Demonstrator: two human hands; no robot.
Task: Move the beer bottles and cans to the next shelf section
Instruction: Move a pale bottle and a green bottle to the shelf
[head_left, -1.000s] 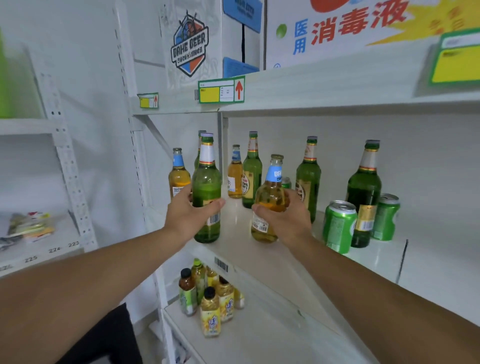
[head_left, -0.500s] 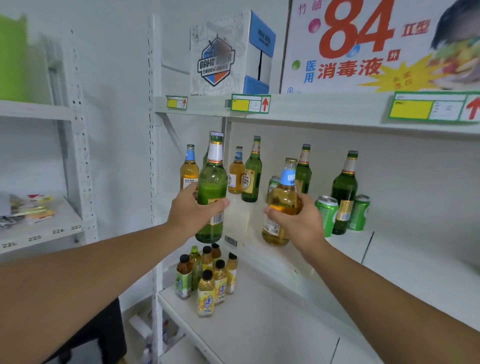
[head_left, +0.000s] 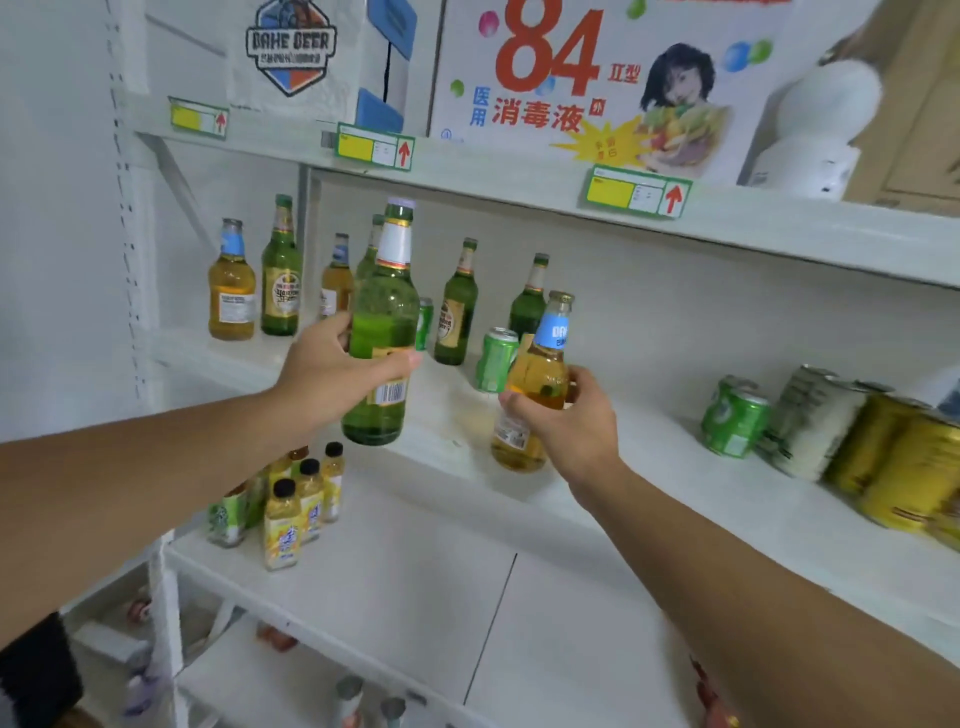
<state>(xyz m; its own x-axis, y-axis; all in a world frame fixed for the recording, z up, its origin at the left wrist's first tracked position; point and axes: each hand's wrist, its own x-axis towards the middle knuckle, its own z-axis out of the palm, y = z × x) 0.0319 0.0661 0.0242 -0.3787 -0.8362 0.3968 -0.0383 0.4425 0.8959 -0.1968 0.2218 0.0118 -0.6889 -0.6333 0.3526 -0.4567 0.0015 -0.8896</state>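
My left hand (head_left: 340, 371) grips a tall green beer bottle (head_left: 382, 332) with a white neck label, held upright in the air in front of the middle shelf (head_left: 457, 441). An amber beer bottle (head_left: 535, 382) with a blue neck label is gripped by my right hand (head_left: 566, 421), tilted slightly, its base near the shelf's front edge. Behind them on the shelf stand several green and amber beer bottles (head_left: 280, 275) and a green can (head_left: 496, 358). Further right on the same shelf are more green cans (head_left: 732, 415) and yellow cans (head_left: 898, 467).
Small yellow drink bottles (head_left: 291, 514) stand on the lower shelf (head_left: 415, 587) under my left arm. A Dahe Beer carton (head_left: 311, 52) and a disinfectant box (head_left: 587, 83) sit on the top shelf, with price tags (head_left: 636, 192) along its edge. A white upright (head_left: 130, 208) bounds the left side.
Both hands have carried their bottles to the right along the shelf, and my view has swung right, showing the cans of the neighbouring section.
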